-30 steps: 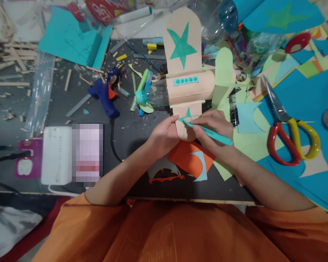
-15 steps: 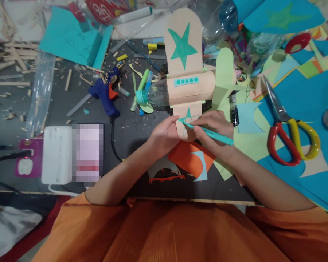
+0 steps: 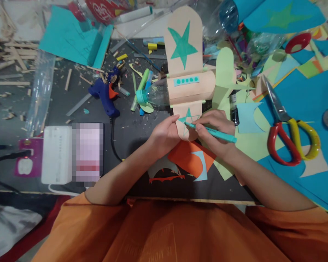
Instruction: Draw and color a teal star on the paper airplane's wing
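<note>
A toy airplane, made from a clear plastic bottle wrapped in peach paper, lies with its teal cap toward the left. Its far wing bears a filled green star. On the near wing another star is partly coloured, its top filled and other points only outlined. My left hand grips this wing's edge, thumb at the top side and fingers partly hidden beneath. My right hand is closed around a slim teal marker, its tip at the star. Light green paper tail pieces rise at the right end.
Scissors with red and yellow handles lie on blue card at right, and a black marker lies nearer. At left are a blue glue gun, a white power bank and a phone. Orange paper lies below the wing.
My right hand and the marker have shifted slightly to the right, and the marker's back end sits a little higher. My left hand and the airplane look unmoved.
</note>
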The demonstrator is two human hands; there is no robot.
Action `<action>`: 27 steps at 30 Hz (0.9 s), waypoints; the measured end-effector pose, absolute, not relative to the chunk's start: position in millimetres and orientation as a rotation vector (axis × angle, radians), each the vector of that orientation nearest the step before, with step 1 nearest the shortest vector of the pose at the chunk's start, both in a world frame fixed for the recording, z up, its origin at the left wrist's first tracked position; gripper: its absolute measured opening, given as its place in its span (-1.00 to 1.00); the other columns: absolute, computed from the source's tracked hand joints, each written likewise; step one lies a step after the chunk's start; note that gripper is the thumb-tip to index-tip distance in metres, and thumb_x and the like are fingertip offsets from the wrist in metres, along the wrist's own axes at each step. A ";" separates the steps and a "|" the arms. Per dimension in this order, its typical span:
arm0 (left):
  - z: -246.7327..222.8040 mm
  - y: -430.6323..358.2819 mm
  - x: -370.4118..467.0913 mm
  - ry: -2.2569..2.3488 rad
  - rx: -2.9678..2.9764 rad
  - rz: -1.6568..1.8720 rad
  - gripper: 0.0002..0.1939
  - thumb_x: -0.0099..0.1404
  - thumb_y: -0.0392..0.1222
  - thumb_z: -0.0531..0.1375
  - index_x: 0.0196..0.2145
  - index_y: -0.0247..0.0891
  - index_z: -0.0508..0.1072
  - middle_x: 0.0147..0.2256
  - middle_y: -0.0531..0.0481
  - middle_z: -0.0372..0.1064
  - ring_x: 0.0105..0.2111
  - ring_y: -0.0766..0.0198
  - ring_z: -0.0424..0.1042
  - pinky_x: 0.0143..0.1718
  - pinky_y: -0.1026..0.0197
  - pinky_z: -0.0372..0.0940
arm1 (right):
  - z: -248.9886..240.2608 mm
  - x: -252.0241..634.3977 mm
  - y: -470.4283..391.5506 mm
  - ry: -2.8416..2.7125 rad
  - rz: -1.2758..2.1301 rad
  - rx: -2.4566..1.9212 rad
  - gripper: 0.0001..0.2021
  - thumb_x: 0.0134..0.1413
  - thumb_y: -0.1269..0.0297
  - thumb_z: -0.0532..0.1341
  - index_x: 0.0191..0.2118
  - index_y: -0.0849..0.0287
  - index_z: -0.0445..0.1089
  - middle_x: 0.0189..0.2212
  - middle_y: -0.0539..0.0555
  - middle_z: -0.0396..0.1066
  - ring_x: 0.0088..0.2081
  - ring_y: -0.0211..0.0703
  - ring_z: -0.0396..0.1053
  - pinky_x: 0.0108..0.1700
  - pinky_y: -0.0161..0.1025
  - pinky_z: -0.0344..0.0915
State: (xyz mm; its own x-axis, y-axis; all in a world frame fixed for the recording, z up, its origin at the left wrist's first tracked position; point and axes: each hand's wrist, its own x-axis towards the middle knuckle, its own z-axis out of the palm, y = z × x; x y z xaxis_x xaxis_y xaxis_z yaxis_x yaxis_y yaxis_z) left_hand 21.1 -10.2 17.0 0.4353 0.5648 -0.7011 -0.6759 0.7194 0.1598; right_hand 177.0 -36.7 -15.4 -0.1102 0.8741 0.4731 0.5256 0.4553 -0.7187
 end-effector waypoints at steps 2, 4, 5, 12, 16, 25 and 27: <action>16.7 -10.0 21.1 0.813 -0.160 0.783 -0.49 0.48 -0.32 -0.13 0.29 -0.53 0.28 -0.19 -0.18 0.63 -0.11 0.11 0.64 0.10 0.10 0.46 | -14.6 176.8 -36.6 -1.771 0.467 -1.210 -0.84 0.26 0.23 0.23 -0.32 0.03 0.55 -0.42 0.02 0.58 -0.29 -0.05 0.52 -0.17 -0.03 0.41; 16.1 -9.9 21.1 0.817 -0.161 0.789 -0.49 0.48 -0.33 -0.12 0.28 -0.57 0.27 -0.16 -0.23 0.63 -0.10 0.10 0.64 0.12 0.09 0.44 | -13.9 176.7 -36.5 -1.770 0.466 -1.211 -0.86 0.26 0.25 0.23 -0.29 0.04 0.55 -0.40 0.02 0.59 -0.27 -0.04 0.53 -0.18 -0.04 0.40; 15.7 -9.9 21.1 0.814 -0.158 0.793 -0.49 0.49 -0.32 -0.12 0.28 -0.59 0.27 -0.14 -0.25 0.62 -0.09 0.09 0.64 0.14 0.09 0.43 | -13.8 176.6 -36.5 -1.771 0.465 -1.206 -0.86 0.26 0.25 0.23 -0.31 0.04 0.54 -0.41 0.02 0.59 -0.28 -0.05 0.53 -0.19 -0.05 0.39; 14.5 -9.8 21.3 0.804 -0.152 0.788 -0.48 0.49 -0.32 -0.13 0.30 -0.59 0.25 -0.10 -0.25 0.62 -0.03 0.10 0.61 0.18 0.08 0.37 | -12.6 175.8 -36.5 -1.780 0.479 -1.190 -0.82 0.25 0.24 0.21 -0.39 0.03 0.50 -0.46 -0.01 0.55 -0.33 -0.08 0.50 -0.17 -0.03 0.38; 15.4 -10.0 20.9 0.814 -0.142 0.782 -0.50 0.50 -0.32 -0.15 0.25 -0.57 0.31 -0.17 -0.22 0.62 -0.05 0.12 0.62 0.16 0.10 0.39 | -11.6 176.0 -36.4 -1.785 0.494 -1.178 -0.84 0.23 0.30 0.21 -0.39 0.04 0.49 -0.46 -0.03 0.55 -0.34 -0.10 0.50 -0.17 -0.04 0.36; 12.5 -10.5 19.8 0.800 -0.068 0.762 -0.51 0.53 -0.29 -0.20 0.10 -0.60 0.42 -0.23 -0.23 0.61 -0.05 0.12 0.62 0.17 0.11 0.39 | -13.8 174.7 -36.5 -1.782 0.491 -1.165 -0.82 0.23 0.31 0.20 -0.40 0.05 0.48 -0.47 -0.05 0.56 -0.33 -0.12 0.49 -0.16 -0.07 0.34; 13.1 -10.7 20.1 0.801 -0.071 0.763 -0.52 0.52 -0.30 -0.18 0.12 -0.57 0.41 -0.19 -0.22 0.61 -0.01 0.12 0.61 0.19 0.10 0.38 | -14.5 174.3 -36.5 -1.778 0.474 -1.167 -0.84 0.24 0.30 0.21 -0.37 0.05 0.49 -0.45 -0.03 0.57 -0.32 -0.10 0.51 -0.17 -0.06 0.33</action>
State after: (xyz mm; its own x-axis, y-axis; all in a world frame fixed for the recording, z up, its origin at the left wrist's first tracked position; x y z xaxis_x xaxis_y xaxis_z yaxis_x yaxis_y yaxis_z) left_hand 20.1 -10.7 13.1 0.4484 0.5904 -0.6711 -0.6420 0.7351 0.2178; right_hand 174.3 -36.5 -14.5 -0.1210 0.8653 0.4864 0.5083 0.4749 -0.7184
